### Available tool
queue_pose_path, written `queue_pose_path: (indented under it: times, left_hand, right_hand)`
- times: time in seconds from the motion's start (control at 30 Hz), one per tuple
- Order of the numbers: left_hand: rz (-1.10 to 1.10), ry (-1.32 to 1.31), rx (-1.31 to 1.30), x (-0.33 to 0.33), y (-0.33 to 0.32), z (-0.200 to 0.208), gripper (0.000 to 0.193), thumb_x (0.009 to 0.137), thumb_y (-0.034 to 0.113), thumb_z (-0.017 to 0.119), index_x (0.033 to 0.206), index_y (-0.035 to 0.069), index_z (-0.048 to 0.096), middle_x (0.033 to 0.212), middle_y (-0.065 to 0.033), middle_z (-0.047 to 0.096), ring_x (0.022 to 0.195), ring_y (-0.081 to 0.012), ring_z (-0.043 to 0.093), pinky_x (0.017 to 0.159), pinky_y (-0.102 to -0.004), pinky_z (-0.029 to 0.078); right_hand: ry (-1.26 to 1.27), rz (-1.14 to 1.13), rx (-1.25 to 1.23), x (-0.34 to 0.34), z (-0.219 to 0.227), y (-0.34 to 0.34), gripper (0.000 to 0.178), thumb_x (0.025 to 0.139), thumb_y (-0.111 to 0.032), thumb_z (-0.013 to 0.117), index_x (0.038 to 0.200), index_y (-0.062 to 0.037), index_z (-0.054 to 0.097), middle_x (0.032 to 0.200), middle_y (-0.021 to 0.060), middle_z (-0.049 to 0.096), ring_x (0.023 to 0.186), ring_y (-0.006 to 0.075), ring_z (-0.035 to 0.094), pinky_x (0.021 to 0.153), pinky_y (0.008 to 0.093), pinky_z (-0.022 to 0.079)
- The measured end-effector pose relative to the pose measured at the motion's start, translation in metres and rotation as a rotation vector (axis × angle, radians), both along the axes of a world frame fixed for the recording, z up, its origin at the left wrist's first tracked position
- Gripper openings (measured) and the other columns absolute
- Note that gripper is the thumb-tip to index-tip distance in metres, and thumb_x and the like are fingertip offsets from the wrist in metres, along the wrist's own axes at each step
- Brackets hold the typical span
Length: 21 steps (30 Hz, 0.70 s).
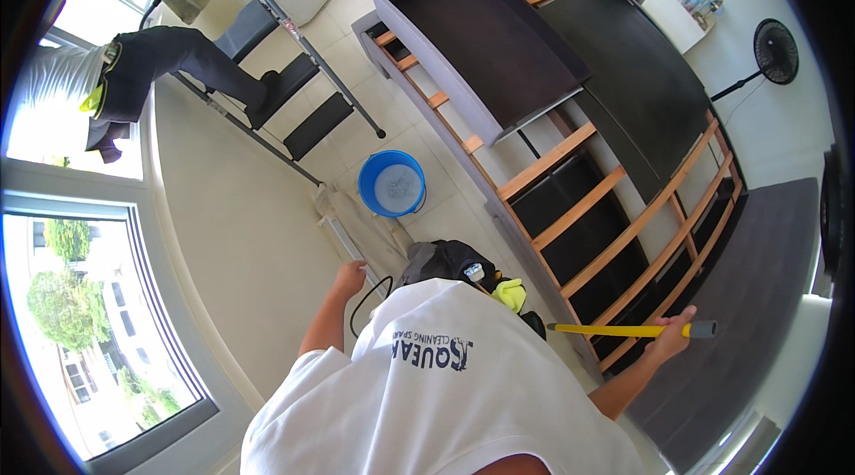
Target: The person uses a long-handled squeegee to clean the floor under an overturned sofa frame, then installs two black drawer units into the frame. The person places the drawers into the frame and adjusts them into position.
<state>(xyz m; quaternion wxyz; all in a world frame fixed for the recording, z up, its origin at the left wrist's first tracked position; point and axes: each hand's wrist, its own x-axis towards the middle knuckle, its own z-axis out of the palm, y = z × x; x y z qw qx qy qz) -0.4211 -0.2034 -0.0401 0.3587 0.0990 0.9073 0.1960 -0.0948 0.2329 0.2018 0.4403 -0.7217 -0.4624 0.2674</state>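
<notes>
**Bare-slatted bed frame [579,206], yellow pole [606,330] gripped near one end**

The bed frame fills the right side; a stepladder [292,81] stands upper left, a co-worker's shoe [260,94] on it. Between them, on the floor, sits a blue bucket [368,183]. The yellow pole crosses in front of the slats, the right hand [670,339] wrapped round it beside its grey cap [704,330]. The left hand [350,278] is curled; whether it grips I cannot tell. A hold nearer mid-length would probably steer the far tip better.
</notes>
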Motion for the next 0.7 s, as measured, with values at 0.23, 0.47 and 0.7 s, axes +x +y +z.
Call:
queue_pose_path:
  times: [0.23,0.47,0.7]
  left_hand:
    - [0.128,-0.248,-0.135,0.064,-0.083,-0.057,0.033,0.066,0.012,0.049,0.098,0.009,0.056,0.095,-0.0167,0.055,0.088,-0.03,0.053,0.077,-0.0348,0.042]
    - [-0.194,-0.106,-0.234,0.042,-0.104,-0.101,0.024,0.069,0.02,0.05,0.087,0.01,0.062,0.089,-0.0154,0.058,0.083,-0.0273,0.056,0.072,-0.0335,0.043]
    - [-0.285,-0.165,-0.086,-0.035,0.065,-0.017,0.036,0.065,0.009,0.051,0.1,0.003,0.054,0.08,-0.0139,0.059,0.068,-0.0202,0.058,0.062,-0.0302,0.045]
  right_hand:
    - [-0.099,0.095,-0.16,0.006,-0.038,0.013,0.039,0.076,-0.039,0.053,0.063,-0.0028,0.047,0.049,0.0054,0.048,0.046,0.012,0.046,0.053,0.0262,0.037]
    - [0.312,0.037,0.152,0.037,-0.082,0.036,0.023,0.076,-0.023,0.058,0.068,-0.0027,0.05,0.053,0.0031,0.048,0.047,0.0097,0.048,0.044,0.0211,0.039]
    - [0.178,-0.424,0.307,0.121,-0.042,-0.013,0.025,0.079,-0.015,0.048,0.058,-0.0069,0.038,0.042,-0.0013,0.03,0.033,0.0076,0.031,0.034,0.0212,0.03]
